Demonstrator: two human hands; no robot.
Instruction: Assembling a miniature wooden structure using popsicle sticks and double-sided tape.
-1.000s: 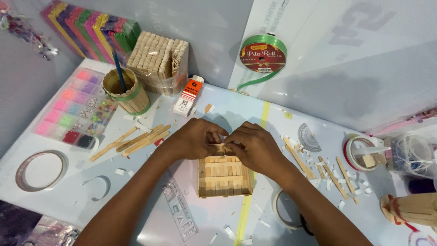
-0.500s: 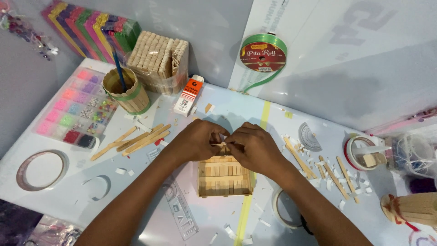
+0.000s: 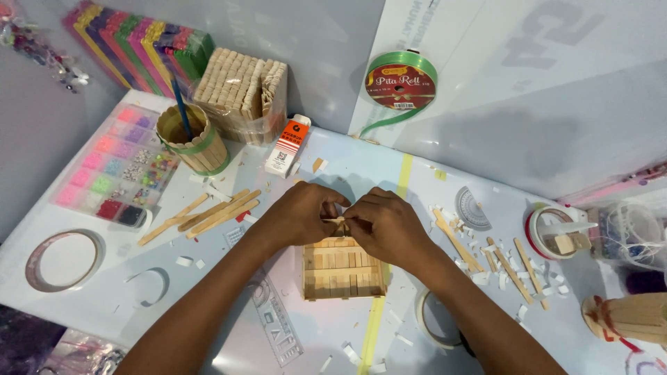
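A small square box built of wooden craft sticks point(image 3: 342, 271) rests on the white table in front of me. My left hand point(image 3: 300, 212) and my right hand point(image 3: 384, 226) meet at the box's far edge. Their fingertips pinch a short piece of wooden stick point(image 3: 339, 222) between them, right above the box's rim. The fingers hide most of that piece. Both forearms reach in from the bottom of the view.
Loose craft sticks point(image 3: 208, 212) lie left; cut stick pieces point(image 3: 500, 260) lie right. A stick-made cup with a blue brush point(image 3: 191, 139), a bundle of sticks point(image 3: 240, 90), a glue box point(image 3: 288, 146), a bead tray point(image 3: 114, 167), tape rolls point(image 3: 59, 258), a clear ruler point(image 3: 274, 319) and a green ribbon spool point(image 3: 401, 82) surround the box.
Both hands stay at the box's far edge; the fingers have shifted only slightly on the small stick piece. The box has not moved.
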